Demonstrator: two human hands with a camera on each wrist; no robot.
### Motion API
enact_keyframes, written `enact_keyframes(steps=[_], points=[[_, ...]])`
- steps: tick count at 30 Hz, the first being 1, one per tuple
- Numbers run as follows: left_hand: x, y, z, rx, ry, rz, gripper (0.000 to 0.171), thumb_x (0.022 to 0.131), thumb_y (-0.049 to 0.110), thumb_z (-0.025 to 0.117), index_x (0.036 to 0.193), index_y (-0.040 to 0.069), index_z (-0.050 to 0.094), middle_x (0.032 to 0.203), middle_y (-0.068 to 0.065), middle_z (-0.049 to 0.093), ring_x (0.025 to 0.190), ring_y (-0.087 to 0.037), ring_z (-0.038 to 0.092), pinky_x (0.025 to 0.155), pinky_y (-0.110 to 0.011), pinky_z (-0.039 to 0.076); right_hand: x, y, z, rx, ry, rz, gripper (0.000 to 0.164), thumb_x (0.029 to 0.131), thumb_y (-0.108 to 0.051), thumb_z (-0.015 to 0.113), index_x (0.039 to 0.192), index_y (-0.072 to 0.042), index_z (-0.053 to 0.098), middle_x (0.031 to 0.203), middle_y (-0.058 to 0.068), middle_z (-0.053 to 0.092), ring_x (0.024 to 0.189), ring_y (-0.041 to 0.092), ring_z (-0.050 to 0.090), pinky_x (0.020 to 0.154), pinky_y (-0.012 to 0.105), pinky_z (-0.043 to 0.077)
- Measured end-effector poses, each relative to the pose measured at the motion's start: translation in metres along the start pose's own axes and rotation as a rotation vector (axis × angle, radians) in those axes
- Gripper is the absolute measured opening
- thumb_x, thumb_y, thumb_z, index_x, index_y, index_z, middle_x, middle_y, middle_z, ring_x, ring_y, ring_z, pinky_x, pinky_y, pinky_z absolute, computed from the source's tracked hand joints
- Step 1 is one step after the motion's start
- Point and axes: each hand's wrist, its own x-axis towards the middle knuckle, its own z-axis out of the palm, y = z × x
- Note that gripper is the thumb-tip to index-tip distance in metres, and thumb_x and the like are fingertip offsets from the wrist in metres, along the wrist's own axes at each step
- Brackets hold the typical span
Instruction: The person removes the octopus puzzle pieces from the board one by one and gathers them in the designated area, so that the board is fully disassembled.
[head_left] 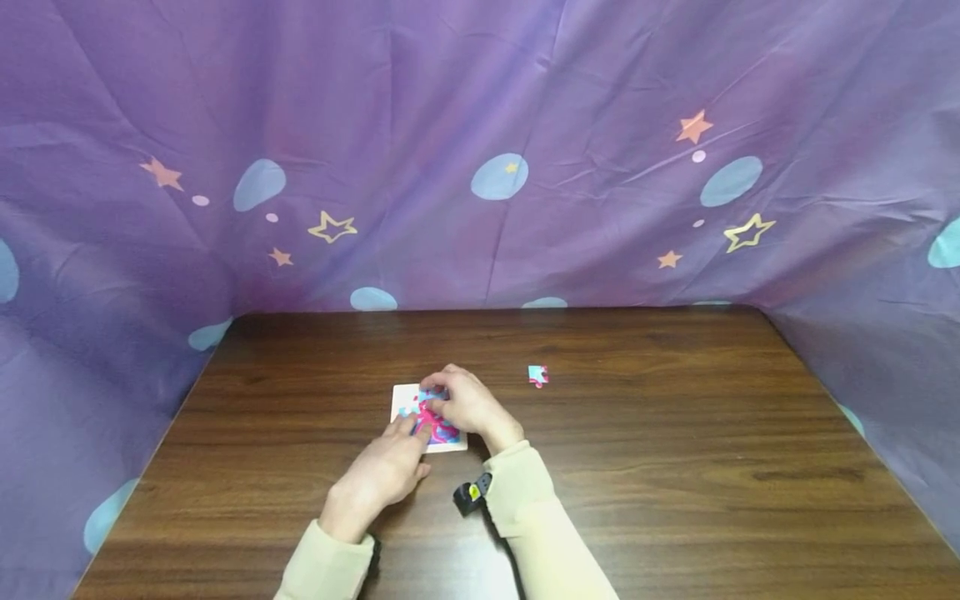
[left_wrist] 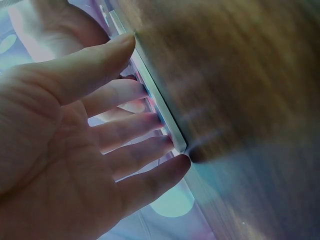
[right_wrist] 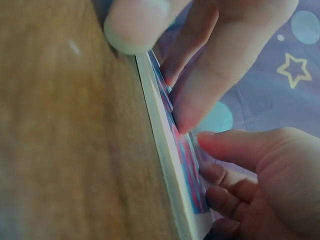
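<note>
A small white-bordered jigsaw board (head_left: 402,394) lies on the table, with pink, blue and purple puzzle pieces (head_left: 446,434) set in it. My left hand (head_left: 381,468) reaches over its near left side, straight fingers resting on the pieces. In the left wrist view those fingers (left_wrist: 135,152) spread along the board's edge. From the right, my right hand (head_left: 474,406) touches the pieces at the far side with bent fingers. The right wrist view has its fingertips (right_wrist: 187,117) pressing on the picture, thumb by the border. One loose puzzle piece (head_left: 537,375), light blue and pink, lies right of the board.
The brown wooden table (head_left: 675,450) extends to both sides of the board. A purple cloth (head_left: 435,100) with stars and blue spots hangs behind it and along its sides. A small black device (head_left: 468,497) sits at the right wrist.
</note>
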Motion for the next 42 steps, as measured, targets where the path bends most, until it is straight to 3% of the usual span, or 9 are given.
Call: enact_keyframes(steps=[4, 9, 15, 23, 29, 34, 42], points=[[0.0, 0.002, -0.001, -0.003, -0.011, -0.004, 0.054, 0.09, 0.015, 0.07, 0.136, -0.007, 0.051, 0.145, -0.031, 0.039, 0.136, -0.045, 0.034, 0.111, -0.052, 0.031, 0.002, -0.002, -0.003, -0.062, -0.042, -0.001, 0.029, 0.088, -0.013, 0.066, 0.116, -0.019, 0.072, 0.092, -0.002, 0.052, 0.087, 0.015, 0.051, 0.073, 0.031, 0.047], [0.001, 0.002, -0.001, -0.021, -0.016, -0.016, 0.054, 0.09, 0.014, 0.07, 0.136, -0.007, 0.051, 0.146, -0.031, 0.038, 0.136, -0.046, 0.033, 0.112, -0.052, 0.03, 0.005, -0.003, -0.002, -0.16, -0.029, 0.004, 0.034, 0.087, -0.006, 0.06, 0.113, -0.026, 0.071, 0.086, -0.003, 0.048, 0.084, 0.014, 0.051, 0.067, 0.029, 0.046], [-0.001, 0.002, -0.001, -0.028, 0.001, -0.012, 0.055, 0.09, 0.013, 0.07, 0.136, -0.008, 0.05, 0.146, -0.031, 0.037, 0.135, -0.047, 0.034, 0.112, -0.052, 0.03, 0.007, -0.011, -0.001, -0.228, -0.059, 0.031, 0.035, 0.084, -0.006, 0.06, 0.108, -0.031, 0.068, 0.089, -0.004, 0.049, 0.088, 0.016, 0.051, 0.06, 0.031, 0.044], [0.0, 0.0, 0.0, -0.018, 0.013, -0.001, 0.056, 0.088, 0.013, 0.072, 0.135, -0.009, 0.051, 0.144, -0.032, 0.04, 0.134, -0.047, 0.035, 0.111, -0.053, 0.031, 0.011, -0.014, -0.002, -0.266, -0.146, 0.072, 0.037, 0.09, -0.012, 0.055, 0.111, -0.04, 0.064, 0.099, -0.007, 0.05, 0.096, 0.014, 0.049, 0.067, 0.034, 0.045], [0.0, -0.001, 0.001, -0.025, 0.009, -0.006, 0.056, 0.089, 0.014, 0.071, 0.136, -0.009, 0.051, 0.144, -0.032, 0.039, 0.135, -0.047, 0.035, 0.112, -0.052, 0.03, 0.013, -0.013, -0.003, -0.257, -0.176, 0.084, 0.033, 0.09, -0.014, 0.055, 0.11, -0.04, 0.062, 0.097, -0.006, 0.047, 0.096, 0.014, 0.048, 0.067, 0.034, 0.044], [0.0, 0.0, 0.001, -0.03, -0.005, -0.012, 0.056, 0.09, 0.014, 0.07, 0.137, -0.008, 0.05, 0.145, -0.032, 0.037, 0.136, -0.047, 0.033, 0.112, -0.053, 0.029, 0.011, -0.011, -0.006, -0.158, -0.184, 0.083, 0.032, 0.086, -0.016, 0.06, 0.11, -0.038, 0.058, 0.098, -0.005, 0.044, 0.095, 0.014, 0.047, 0.068, 0.034, 0.043], [0.0, 0.001, -0.002, -0.043, -0.016, -0.023, 0.056, 0.09, 0.014, 0.069, 0.137, -0.009, 0.049, 0.146, -0.033, 0.036, 0.136, -0.047, 0.032, 0.111, -0.054, 0.03, 0.008, -0.004, -0.007, -0.048, -0.132, 0.033, 0.03, 0.087, -0.015, 0.071, 0.111, -0.029, 0.059, 0.102, -0.005, 0.052, 0.099, 0.015, 0.052, 0.076, 0.035, 0.047]])
